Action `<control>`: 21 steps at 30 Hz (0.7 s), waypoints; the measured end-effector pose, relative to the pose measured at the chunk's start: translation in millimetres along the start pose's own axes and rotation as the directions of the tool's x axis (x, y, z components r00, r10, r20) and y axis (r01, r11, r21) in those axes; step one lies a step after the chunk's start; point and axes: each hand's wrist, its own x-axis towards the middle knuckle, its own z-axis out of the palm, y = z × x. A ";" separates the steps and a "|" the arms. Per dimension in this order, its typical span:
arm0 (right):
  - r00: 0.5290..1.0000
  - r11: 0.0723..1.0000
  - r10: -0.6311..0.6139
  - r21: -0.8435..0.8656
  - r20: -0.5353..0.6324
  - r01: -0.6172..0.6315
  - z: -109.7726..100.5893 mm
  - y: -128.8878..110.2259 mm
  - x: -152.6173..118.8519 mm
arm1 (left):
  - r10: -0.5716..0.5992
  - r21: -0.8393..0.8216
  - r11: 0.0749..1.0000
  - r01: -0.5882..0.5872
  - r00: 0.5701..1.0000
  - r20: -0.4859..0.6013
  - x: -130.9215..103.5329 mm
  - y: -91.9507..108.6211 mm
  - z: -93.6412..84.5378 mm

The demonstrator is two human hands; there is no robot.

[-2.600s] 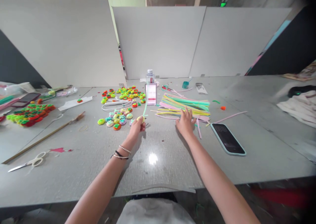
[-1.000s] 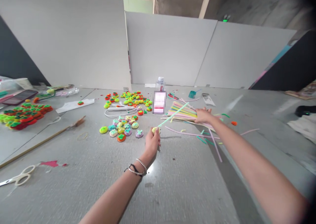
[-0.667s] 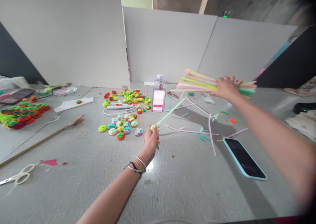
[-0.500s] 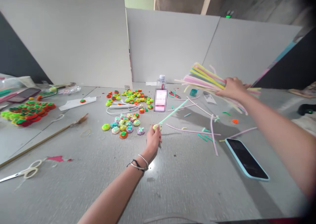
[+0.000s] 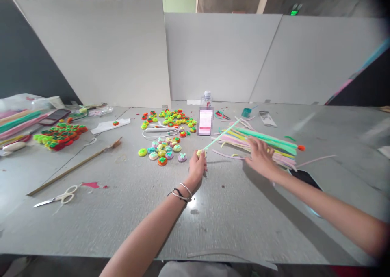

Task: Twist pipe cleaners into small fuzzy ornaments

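The pale yellow piece (image 5: 200, 152) sits at the fingertips of the left hand (image 5: 198, 166), pinched between thumb and bent fingers, which are closed on it just above the table (image 5: 213, 220). The grip is at the piece's edge, probably so that the mint-green stem (image 5: 222, 134) can slant up and away, free of the knuckles; the fingers hide whether the two are joined.

The right hand (image 5: 261, 158) has its fingers parted and loosely bent over the near side of the bundle of fuzzy stems (image 5: 276, 141), not closed around it; whether the tips press on any stem I cannot tell. The bundle lies flat, its stems roughly side by side, which likely makes single ones easier to pick out.

Just beyond the left hand, the pastel pieces (image 5: 162, 153) are clustered within easy reach, perhaps grouped by colour, since the red and yellow pieces (image 5: 173, 116) lie apart behind them, past a white corded tool (image 5: 161, 129). A blurred screen (image 5: 205, 122) stands upright before the bottle (image 5: 207, 99), which seems to prop it facing the person. The dark phone (image 5: 307, 178) lies partly hidden under the right forearm. Farther left, the scissors (image 5: 57, 198) rest near the table's front, seemingly parked off to the side of both hands.
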 end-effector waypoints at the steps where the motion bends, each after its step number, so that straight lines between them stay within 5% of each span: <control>1: 0.997 0.996 -0.071 0.058 -0.031 0.072 -8.0 -17.2 -19.8 | 0.003 0.003 1.000 -0.003 1.000 -0.001 -0.3 0.3 0.0; 3: 0.955 0.934 -0.294 0.202 -0.039 0.295 -26.1 -50.5 -62.2 | 0.011 0.013 1.000 -0.011 1.000 -0.004 -0.9 1.0 0.0; 4: 0.881 0.846 -0.472 0.267 -0.024 0.461 -35.2 -65.8 -83.1 | 0.014 0.019 1.000 -0.014 1.000 -0.008 -1.3 1.4 -0.1; 5: 0.742 0.693 -0.669 0.319 -0.048 0.646 -43.6 -79.9 -102.5 | 0.016 0.026 1.000 -0.016 1.000 -0.011 -1.5 1.7 -0.2; 7: 0.378 0.348 -0.926 0.382 -0.004 0.856 -57.1 -102.9 -132.4 | 0.022 0.038 0.999 -0.021 1.000 -0.012 -2.1 2.3 -0.4; 8: 0.258 0.241 -0.966 0.402 0.011 0.883 -61.7 -111.5 -141.5 | 0.025 0.041 0.999 -0.025 1.000 -0.009 -2.4 2.4 -0.4; 9: 0.210 0.195 -0.978 0.439 0.014 0.877 -64.6 -117.7 -146.3 | 0.028 0.040 0.999 -0.028 1.000 -0.006 -2.6 2.6 -0.5; 11: 0.223 0.215 -0.974 0.523 0.049 0.825 -64.4 -122.5 -144.0 | 0.032 0.036 0.999 -0.032 0.999 0.000 -2.9 2.6 -0.5; 14: 0.336 0.343 -0.933 0.603 0.130 0.720 -48.3 -109.3 -118.1 | 0.034 0.053 0.998 -0.034 0.999 -0.002 -2.6 1.8 -0.5; 21: 0.598 0.602 -0.793 0.295 0.116 0.742 2.5 -45.6 -32.5 | 0.028 0.028 0.999 -0.027 1.000 -0.009 1.6 -4.2 -0.3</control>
